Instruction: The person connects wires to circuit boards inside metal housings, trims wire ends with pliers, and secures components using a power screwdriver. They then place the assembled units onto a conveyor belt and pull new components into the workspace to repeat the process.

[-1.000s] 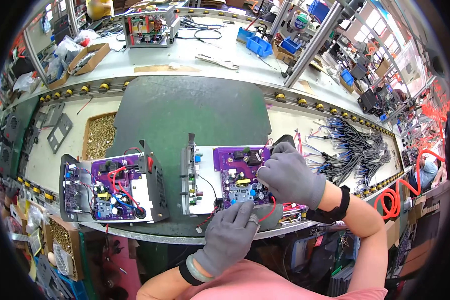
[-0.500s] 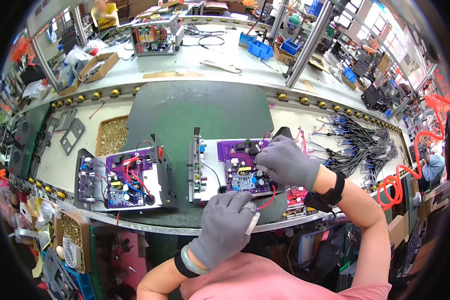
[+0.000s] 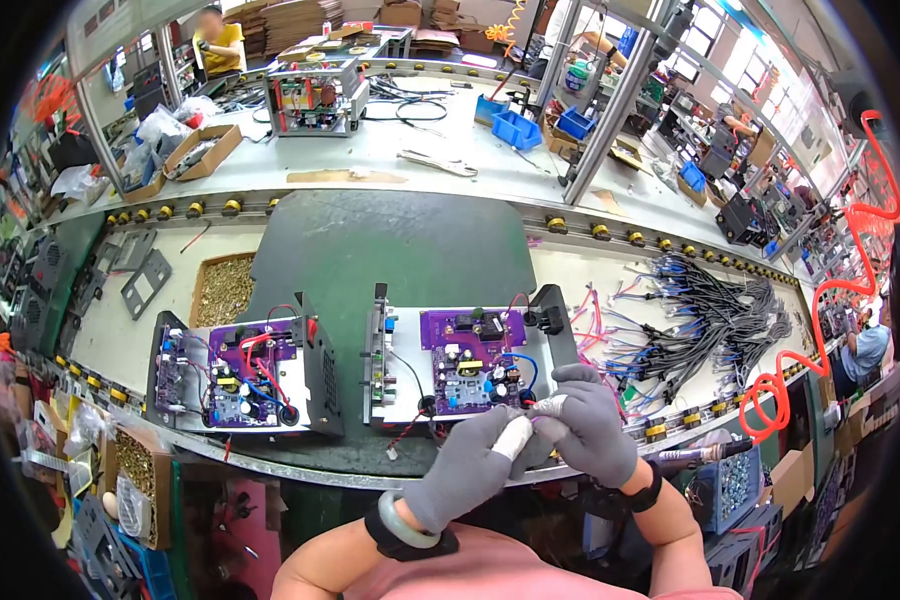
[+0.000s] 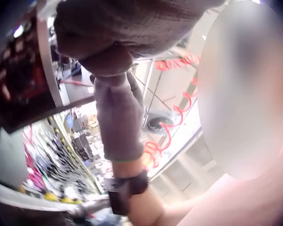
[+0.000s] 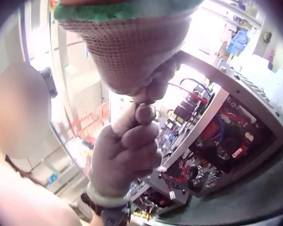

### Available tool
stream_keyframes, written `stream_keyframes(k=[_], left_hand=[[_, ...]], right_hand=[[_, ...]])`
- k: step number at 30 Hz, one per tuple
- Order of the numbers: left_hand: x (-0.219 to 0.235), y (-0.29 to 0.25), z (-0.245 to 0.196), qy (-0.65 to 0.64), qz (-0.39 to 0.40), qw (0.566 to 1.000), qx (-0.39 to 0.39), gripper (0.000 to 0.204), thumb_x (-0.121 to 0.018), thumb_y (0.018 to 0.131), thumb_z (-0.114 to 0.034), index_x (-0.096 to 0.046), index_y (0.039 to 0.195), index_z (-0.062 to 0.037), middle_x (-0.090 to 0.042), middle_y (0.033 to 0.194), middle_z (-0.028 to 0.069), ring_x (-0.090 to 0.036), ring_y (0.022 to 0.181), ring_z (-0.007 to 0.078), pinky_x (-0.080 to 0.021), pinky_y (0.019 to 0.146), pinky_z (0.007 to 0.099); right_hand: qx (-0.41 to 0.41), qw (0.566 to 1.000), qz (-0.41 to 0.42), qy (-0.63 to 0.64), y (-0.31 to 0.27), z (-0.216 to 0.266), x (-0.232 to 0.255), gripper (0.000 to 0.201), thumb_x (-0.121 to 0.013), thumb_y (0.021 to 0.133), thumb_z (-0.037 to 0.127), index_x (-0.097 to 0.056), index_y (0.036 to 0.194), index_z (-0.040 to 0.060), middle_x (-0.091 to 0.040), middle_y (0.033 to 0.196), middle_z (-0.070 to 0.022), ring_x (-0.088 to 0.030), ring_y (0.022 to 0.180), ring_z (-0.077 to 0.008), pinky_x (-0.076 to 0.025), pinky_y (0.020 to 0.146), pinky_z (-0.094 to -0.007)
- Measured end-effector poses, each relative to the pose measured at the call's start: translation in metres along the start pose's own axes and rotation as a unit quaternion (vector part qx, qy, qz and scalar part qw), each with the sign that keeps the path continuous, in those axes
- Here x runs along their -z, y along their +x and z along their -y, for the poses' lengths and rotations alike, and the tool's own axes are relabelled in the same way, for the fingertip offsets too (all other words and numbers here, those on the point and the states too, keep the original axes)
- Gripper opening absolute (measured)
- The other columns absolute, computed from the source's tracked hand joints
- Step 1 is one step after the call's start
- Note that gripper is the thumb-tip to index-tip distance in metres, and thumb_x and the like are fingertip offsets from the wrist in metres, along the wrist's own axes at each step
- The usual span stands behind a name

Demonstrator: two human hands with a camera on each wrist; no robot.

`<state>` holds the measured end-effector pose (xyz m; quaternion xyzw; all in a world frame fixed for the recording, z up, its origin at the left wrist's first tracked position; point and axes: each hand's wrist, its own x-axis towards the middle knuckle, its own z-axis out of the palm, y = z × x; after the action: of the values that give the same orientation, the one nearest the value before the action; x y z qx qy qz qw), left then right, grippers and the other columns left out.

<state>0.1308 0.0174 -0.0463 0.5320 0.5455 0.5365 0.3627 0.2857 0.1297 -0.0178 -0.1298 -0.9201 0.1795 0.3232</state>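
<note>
Both gloved hands meet fingertip to fingertip at the front of the right-hand metal chassis, which carries a purple circuit board. My left hand and right hand pinch the end of a red wire; the fingers hide that end. From the hands, the red wire runs back to the board in the right wrist view. A blue wire arches over the board's right side. To the left stands a similar chassis, its purple board wired with red and blue leads.
A heap of black cables lies on the right. At the left are a box of brass-coloured parts and flat grey brackets. A roller rail runs behind the green mat. A coiled orange hose hangs at the right.
My right hand has left the board's right side and come down toward me to meet the left hand at the red wire. The blue wire on the board has come into view.
</note>
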Motion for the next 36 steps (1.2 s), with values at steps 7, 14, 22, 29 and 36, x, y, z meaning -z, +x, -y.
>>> stream_keyframes(k=[7,14,22,29,36], left_hand=[[-0.014,-0.002,-0.004,0.033,-0.099,0.984,-0.141,0.031,-0.062,0.093,-0.023,-0.065,0.117,-0.0031,-0.069,0.105,0.0147,-0.067,0.098,0.0306,-0.053,0.086,0.0403],[-0.02,-0.016,0.055,0.447,-0.029,0.862,-0.237,0.031,-0.07,0.079,-0.021,-0.069,0.11,-0.0123,-0.056,0.138,0.0113,-0.044,0.134,0.0364,-0.033,0.112,0.0527],[-0.02,-0.016,0.063,0.433,-0.042,0.867,-0.245,0.02,-0.066,0.082,-0.019,-0.071,0.1,-0.0108,-0.055,0.139,0.0106,-0.043,0.134,0.0395,-0.035,0.11,0.0531],[-0.022,-0.014,0.061,0.417,-0.049,0.874,-0.244,0.021,-0.063,0.081,-0.017,-0.07,0.099,-0.0073,-0.055,0.137,0.0134,-0.047,0.13,0.043,-0.037,0.108,0.0546],[-0.021,-0.018,0.042,0.329,-0.066,0.913,-0.231,0.02,-0.066,0.08,-0.014,-0.071,0.099,-0.0076,-0.057,0.131,0.0147,-0.047,0.129,0.0423,-0.038,0.106,0.057]], right_hand=[[-0.019,0.984,-0.038,-0.175,0.038,-0.025,-0.003,0.015,-0.069,0.082,0.015,-0.063,0.07,0.0082,-0.059,0.06,-0.0068,-0.059,0.056,-0.026,-0.047,0.077,-0.0416],[-0.053,0.937,0.196,-0.285,0.074,-0.045,-0.005,0.024,-0.067,0.082,0.022,-0.057,0.064,0.0106,-0.057,0.058,-0.0082,-0.059,0.061,-0.0309,-0.041,0.08,-0.044],[-0.079,0.95,0.184,-0.239,0.074,-0.039,-0.004,0.021,-0.067,0.081,0.021,-0.06,0.064,0.0122,-0.057,0.058,-0.0067,-0.06,0.06,-0.0282,-0.04,0.084,-0.0447],[0.026,0.915,0.24,-0.323,0.076,-0.036,-0.017,0.014,-0.06,0.079,0.013,-0.061,0.065,0.0125,-0.06,0.057,-0.0057,-0.062,0.058,-0.0257,-0.043,0.088,-0.0426],[-0.024,0.938,0.213,-0.271,0.077,-0.041,-0.019,0.016,-0.066,0.077,0.015,-0.058,0.064,0.0095,-0.06,0.06,-0.0094,-0.061,0.06,-0.0295,-0.046,0.078,-0.041]])
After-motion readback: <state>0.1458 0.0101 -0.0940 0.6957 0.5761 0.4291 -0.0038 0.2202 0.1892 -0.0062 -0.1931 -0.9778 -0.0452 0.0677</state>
